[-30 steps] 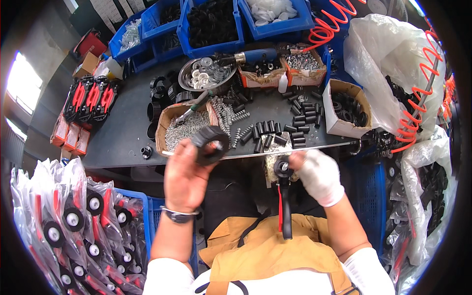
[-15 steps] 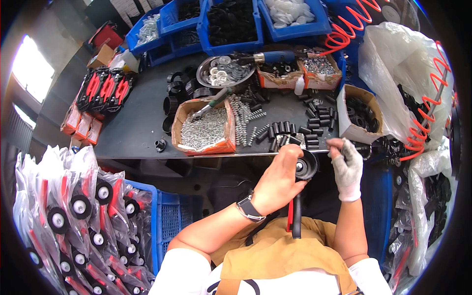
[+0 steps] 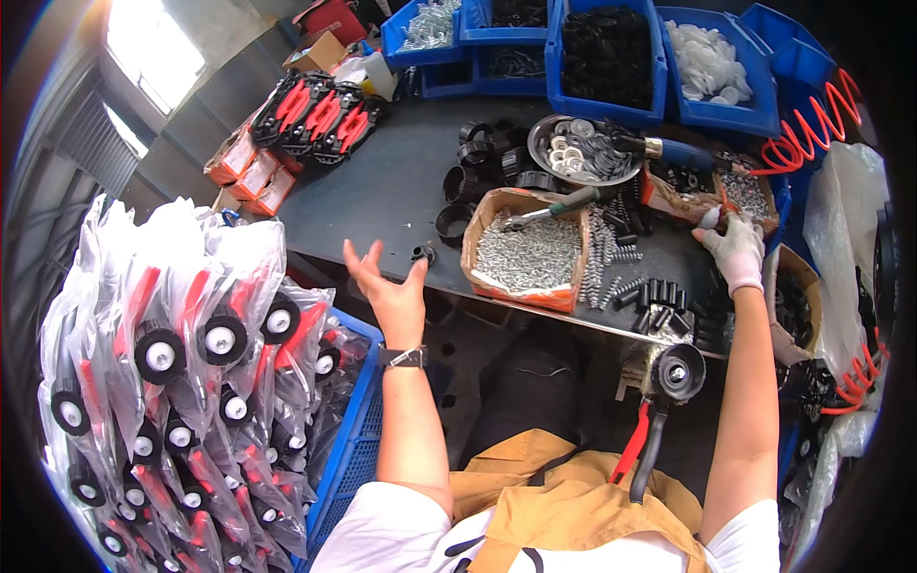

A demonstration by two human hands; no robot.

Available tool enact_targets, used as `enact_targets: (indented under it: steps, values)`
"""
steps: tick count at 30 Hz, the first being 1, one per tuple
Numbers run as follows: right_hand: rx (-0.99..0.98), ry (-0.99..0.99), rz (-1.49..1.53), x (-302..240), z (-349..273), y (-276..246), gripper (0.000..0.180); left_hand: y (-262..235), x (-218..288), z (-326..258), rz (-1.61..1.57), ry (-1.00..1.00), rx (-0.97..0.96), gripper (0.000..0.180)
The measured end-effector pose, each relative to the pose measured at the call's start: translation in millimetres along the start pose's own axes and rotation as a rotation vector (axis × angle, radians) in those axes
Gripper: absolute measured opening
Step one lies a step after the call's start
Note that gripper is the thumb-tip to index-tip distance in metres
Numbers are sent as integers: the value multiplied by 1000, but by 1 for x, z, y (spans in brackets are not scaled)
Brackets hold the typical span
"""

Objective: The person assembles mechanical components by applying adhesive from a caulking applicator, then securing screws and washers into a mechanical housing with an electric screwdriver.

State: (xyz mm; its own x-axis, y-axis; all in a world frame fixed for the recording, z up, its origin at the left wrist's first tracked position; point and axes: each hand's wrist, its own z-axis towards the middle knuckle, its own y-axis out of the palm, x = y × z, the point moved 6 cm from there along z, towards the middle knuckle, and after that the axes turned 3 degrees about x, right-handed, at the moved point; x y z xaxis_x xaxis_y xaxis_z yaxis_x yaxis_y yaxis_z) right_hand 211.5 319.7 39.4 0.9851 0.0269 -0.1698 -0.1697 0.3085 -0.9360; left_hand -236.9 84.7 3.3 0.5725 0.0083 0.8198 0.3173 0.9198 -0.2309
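Note:
My left hand point(image 3: 390, 298) is raised over the front table edge with fingers spread, holding nothing. Close to its thumb lies a small black ribbed knob point(image 3: 422, 254). At the back right, my right hand point(image 3: 740, 250), in a pale glove with bare fingertips, has its thumb and fingers closed about a small white bottle point(image 3: 710, 218); the grip is partly hidden. At the front table edge, untouched, rests a round black wheel-like part point(image 3: 680, 372) with a red handle point(image 3: 630, 444) and a black handle point(image 3: 651, 449) pointing toward my lap.
A carton of small silvery parts point(image 3: 530, 253) holds a green-handled tool point(image 3: 559, 206). Beside it are springs point(image 3: 600, 263) and black sleeves point(image 3: 664, 294). Behind stand a metal bowl of washers point(image 3: 587, 153) and blue bins point(image 3: 607, 57). Bagged red-and-black assemblies point(image 3: 181, 382) fill the left side.
My left hand has let go of the wheel-like part and moved left, opening. My right hand has reached forward to the white bottle. The view has swung left.

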Motion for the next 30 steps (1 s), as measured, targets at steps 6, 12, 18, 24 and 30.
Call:
enact_targets:
  steps: [6, 12, 18, 24, 30]
  values:
    - [33, -28, 21, 2, 6, 9, 48, 24, -45, 6, 237, 70, -162, 108]
    - [45, -66, 17, 8, 6, 6, 47, 19, -6, -3, -181, 67, -71, 90]
    - [358, -211, 546, 13, -20, -22, 33, 44, 144, -64, -520, 53, -568, 71]
    - [-26, -444, 1124, -56, -139, -89, 31, 53, 201, -128, -246, 533, -818, 57]
    - [-306, -150, 1671, -26, -185, -79, 38, 72, 220, -162, -640, 350, -1031, 66]
